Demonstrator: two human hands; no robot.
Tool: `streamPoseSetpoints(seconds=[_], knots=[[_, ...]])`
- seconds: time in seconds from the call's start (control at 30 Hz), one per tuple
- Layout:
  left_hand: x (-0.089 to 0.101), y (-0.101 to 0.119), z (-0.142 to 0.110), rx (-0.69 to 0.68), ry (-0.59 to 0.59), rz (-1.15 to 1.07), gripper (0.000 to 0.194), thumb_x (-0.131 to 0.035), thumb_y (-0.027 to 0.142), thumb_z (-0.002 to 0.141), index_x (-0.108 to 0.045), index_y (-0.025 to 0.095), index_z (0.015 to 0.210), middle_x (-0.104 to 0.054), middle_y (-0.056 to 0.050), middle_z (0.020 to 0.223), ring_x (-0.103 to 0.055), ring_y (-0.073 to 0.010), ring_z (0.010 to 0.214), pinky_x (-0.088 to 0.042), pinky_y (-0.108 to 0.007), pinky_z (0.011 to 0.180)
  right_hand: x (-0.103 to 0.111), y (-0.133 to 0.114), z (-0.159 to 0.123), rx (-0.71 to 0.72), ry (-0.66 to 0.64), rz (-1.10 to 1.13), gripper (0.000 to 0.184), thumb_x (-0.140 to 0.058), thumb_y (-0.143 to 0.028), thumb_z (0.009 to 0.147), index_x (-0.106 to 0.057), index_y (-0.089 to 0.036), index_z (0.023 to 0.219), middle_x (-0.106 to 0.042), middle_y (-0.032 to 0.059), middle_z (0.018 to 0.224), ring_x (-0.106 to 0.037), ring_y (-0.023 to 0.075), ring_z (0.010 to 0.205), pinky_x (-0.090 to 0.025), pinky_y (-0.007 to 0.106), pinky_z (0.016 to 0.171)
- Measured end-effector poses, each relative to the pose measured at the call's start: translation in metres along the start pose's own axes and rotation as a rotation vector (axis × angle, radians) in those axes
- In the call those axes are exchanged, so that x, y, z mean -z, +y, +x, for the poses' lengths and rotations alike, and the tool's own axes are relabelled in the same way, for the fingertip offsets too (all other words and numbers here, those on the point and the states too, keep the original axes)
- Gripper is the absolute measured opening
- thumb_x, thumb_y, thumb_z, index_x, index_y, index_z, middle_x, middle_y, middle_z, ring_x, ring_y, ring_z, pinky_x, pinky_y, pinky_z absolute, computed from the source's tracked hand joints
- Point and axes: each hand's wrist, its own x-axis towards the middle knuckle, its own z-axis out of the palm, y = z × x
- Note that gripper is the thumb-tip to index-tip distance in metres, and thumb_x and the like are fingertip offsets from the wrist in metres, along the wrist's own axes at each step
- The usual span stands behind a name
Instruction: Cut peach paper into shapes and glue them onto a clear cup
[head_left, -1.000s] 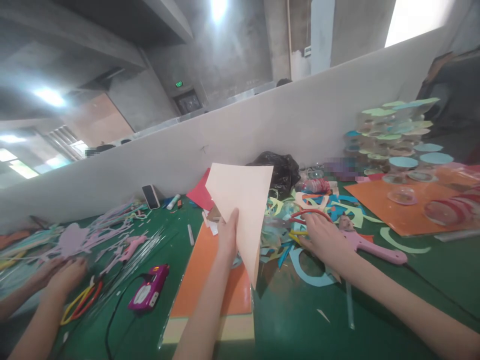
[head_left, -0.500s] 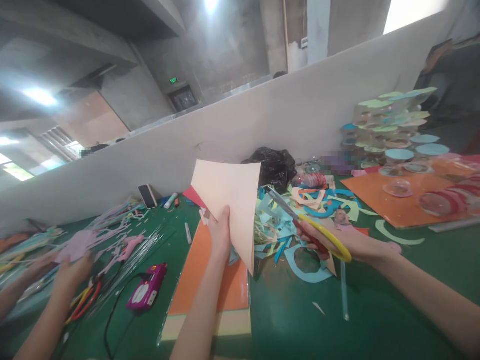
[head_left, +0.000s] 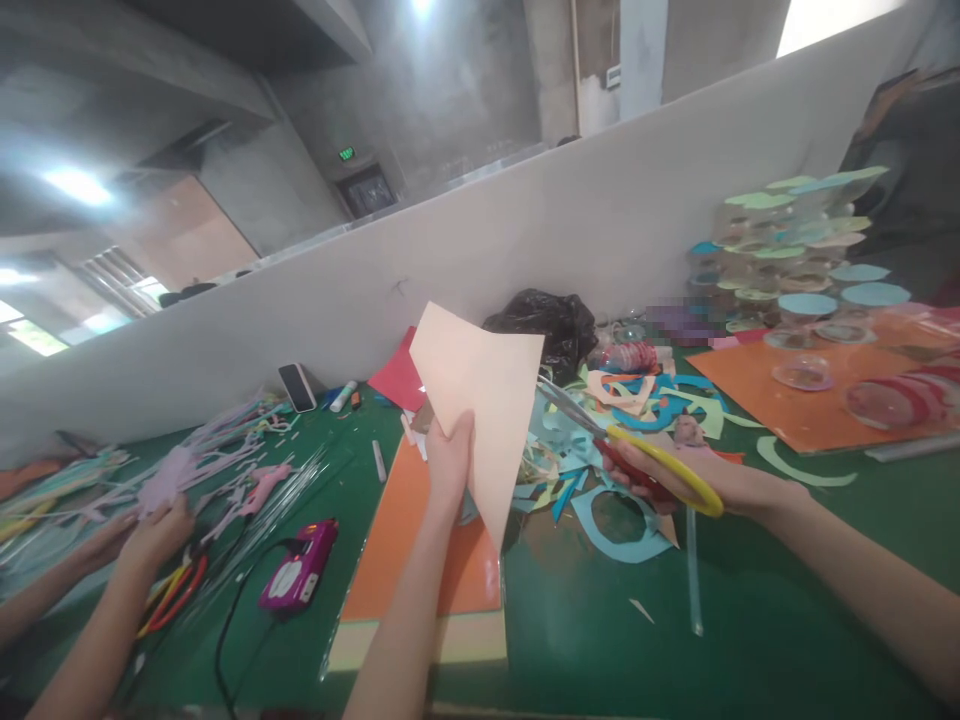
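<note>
My left hand (head_left: 452,462) pinches a cream sheet of paper (head_left: 480,385), its thumb on the near face. The sheet is raised above the table and its lower end narrows to a point. In my right hand (head_left: 645,465) are scissors (head_left: 664,470) with red and yellow handles. Their blades point up and left, with the tips close to the sheet's right edge; whether they touch it I cannot tell. Beneath my left hand lies a stack of orange sheets (head_left: 405,545) in clear wrapping. A red sheet (head_left: 397,372) shows behind the cream one.
Paper offcuts (head_left: 562,450) lie under the scissors, before a black plastic bag (head_left: 551,325). A purple device (head_left: 300,570) with a cord sits left. A co-worker's hands (head_left: 154,535) hold purple material. Cups with paper discs (head_left: 802,240) stand right, near an orange sheet (head_left: 750,390).
The cream sheet has turned and shifted slightly right in my left hand, uncovering more of the red sheet. My right hand with the scissors has moved a little to the right.
</note>
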Motion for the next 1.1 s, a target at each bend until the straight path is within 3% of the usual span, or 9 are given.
streamPoseSetpoints(seconds=[0.1,0.33,0.57,0.9,1.1], knots=[[0.002,-0.002,0.003,0.004,0.024,0.01,0.031,-0.065,0.026,0.087,-0.066,0.016,0.116,-0.071,-0.011,0.122,-0.069,-0.0223,0.106,-0.057,-0.03,0.088,0.003,0.005,0.002,-0.038,-0.038,0.014,0.054,-0.052,-0.074,0.089,-0.047,-0.02,0.087,-0.038,-0.0015,0.076,-0.03,0.0098,0.063,-0.029,0.019,0.05],[0.002,0.001,0.001,0.016,-0.061,-0.033,0.03,-0.066,0.027,0.087,-0.067,0.015,0.114,-0.072,-0.012,0.121,-0.069,-0.0233,0.108,-0.055,-0.031,0.093,0.002,0.0,0.001,0.011,-0.06,-0.009,0.054,-0.057,-0.072,0.087,-0.039,-0.022,0.087,-0.03,-0.004,0.075,-0.024,0.0092,0.062,-0.018,0.021,0.049],[0.003,-0.006,0.005,0.028,-0.025,-0.091,0.034,-0.069,0.031,0.084,-0.067,0.017,0.115,-0.071,-0.011,0.123,-0.069,-0.0252,0.108,-0.056,-0.035,0.093,0.004,-0.008,0.0,-0.032,-0.021,-0.063,0.072,-0.053,-0.09,0.072,-0.033,-0.022,0.084,-0.028,-0.0095,0.063,-0.018,0.0046,0.05,-0.016,0.02,0.045],[-0.002,-0.008,0.0,0.019,-0.083,-0.055,0.038,-0.071,0.036,0.082,-0.066,0.016,0.115,-0.071,-0.013,0.122,-0.069,-0.0271,0.108,-0.057,-0.037,0.091,0.008,-0.001,-0.002,0.035,-0.092,-0.097,0.054,-0.044,-0.073,0.094,-0.034,-0.021,0.082,-0.03,-0.0083,0.066,-0.022,0.0032,0.046,-0.016,0.022,0.043],[-0.002,-0.013,0.002,0.044,-0.123,-0.067,0.041,-0.071,0.037,0.082,-0.065,0.015,0.116,-0.072,-0.014,0.121,-0.069,-0.026,0.107,-0.056,-0.037,0.089,0.012,0.007,0.001,0.049,-0.13,-0.09,0.05,-0.045,-0.07,0.095,-0.037,-0.021,0.086,-0.033,-0.0071,0.07,-0.025,0.0034,0.048,-0.016,0.024,0.044]])
